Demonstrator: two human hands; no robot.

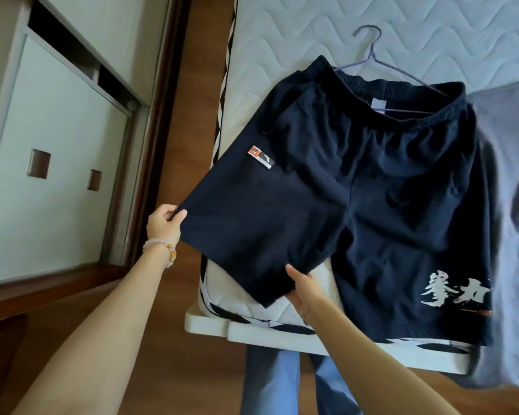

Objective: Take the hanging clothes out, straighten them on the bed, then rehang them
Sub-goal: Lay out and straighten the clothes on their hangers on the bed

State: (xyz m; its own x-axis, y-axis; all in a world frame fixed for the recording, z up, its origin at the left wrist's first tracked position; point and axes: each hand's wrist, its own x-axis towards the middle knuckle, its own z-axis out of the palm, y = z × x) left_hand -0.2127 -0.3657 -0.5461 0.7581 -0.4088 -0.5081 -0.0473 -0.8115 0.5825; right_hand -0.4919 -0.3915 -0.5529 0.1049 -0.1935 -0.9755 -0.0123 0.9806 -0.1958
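— Shorts (pixel 372 181), dark navy, lay spread on the bed (pixel 282 40), waistband at the far end with the hanger (pixel 372 46) threaded through it, legs pointing back at the person.
— And the hands?
— Both were on the hem of one leg, the one that overhung the mattress edge. Left hand (pixel 165 223) pinched the outer corner, thumb on top. Right hand (pixel 300 283) gripped the inner corner, thumb over the cloth, fingers hidden beneath.
— So which way would the pull go?
— Long axis ran from the hands away and rightward to the waistband, so I'd say a tug straight back toward the body would flatten that leg. Other leg, with the white lettering, lay nearer the right arm, beside a grey garment (pixel 510 175).
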